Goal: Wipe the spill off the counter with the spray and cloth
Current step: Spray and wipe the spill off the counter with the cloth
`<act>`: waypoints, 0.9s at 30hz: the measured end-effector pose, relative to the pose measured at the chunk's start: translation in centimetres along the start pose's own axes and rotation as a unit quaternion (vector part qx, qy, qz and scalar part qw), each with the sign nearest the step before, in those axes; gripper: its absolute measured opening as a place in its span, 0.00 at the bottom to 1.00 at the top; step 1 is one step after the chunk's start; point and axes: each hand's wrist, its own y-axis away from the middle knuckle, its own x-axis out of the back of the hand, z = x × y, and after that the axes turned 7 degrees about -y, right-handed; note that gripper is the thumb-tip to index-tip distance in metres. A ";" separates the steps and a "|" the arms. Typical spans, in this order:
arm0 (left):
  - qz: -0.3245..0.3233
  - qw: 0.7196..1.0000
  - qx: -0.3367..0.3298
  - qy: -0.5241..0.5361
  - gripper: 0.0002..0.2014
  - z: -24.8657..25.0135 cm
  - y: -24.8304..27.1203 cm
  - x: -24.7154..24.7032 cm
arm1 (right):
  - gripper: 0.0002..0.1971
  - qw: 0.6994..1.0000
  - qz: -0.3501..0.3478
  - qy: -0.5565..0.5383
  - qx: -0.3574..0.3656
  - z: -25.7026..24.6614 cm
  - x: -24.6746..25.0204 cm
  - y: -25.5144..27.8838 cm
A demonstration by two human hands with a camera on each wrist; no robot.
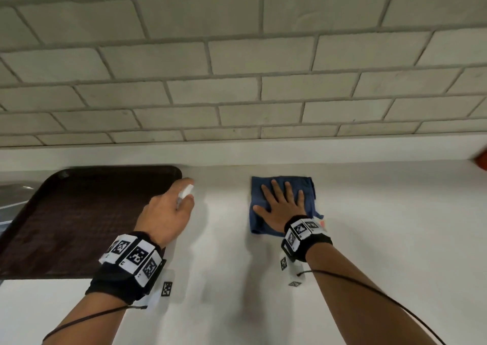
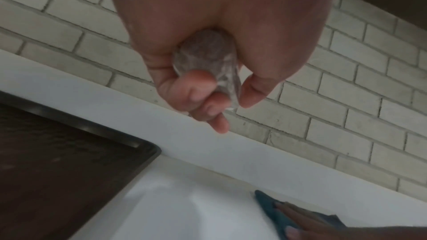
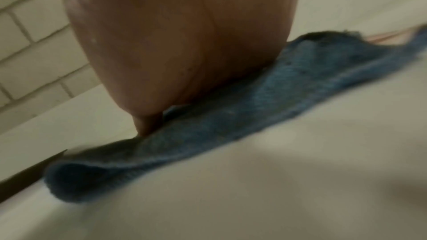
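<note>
— What sort of place is this?

— A kitchen, by the look of it. A white counter (image 1: 369, 239) fills the lower half of the head view, with a low upstand at its back edge.

— Anything else?

— A pale brick-pattern tiled wall (image 1: 237, 54) across the top, and a dark brown serving tray (image 1: 66, 226) at the left.

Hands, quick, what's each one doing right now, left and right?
Left hand: closed around the small clear spray bottle, held above the counter.
Right hand: open, fingers flat, pressing the blue cloth onto the counter.
</note>
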 end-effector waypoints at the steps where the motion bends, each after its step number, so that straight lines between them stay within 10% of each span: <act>1: -0.001 1.000 -0.009 0.005 0.19 0.7 -0.1 -0.1 | 0.38 1.000 -0.006 0.000 -0.010 -0.3 0.3 -0.2; 12: -0.021 1.000 0.002 0.018 0.25 1.0 -0.3 0.5 | 0.37 0.993 -0.043 0.033 0.104 -7.1 0.2 -5.8; 27: -0.058 0.994 -0.081 0.048 0.28 12.3 -1.4 -4.6 | 0.39 0.989 0.045 -0.049 -0.133 19.9 6.7 5.2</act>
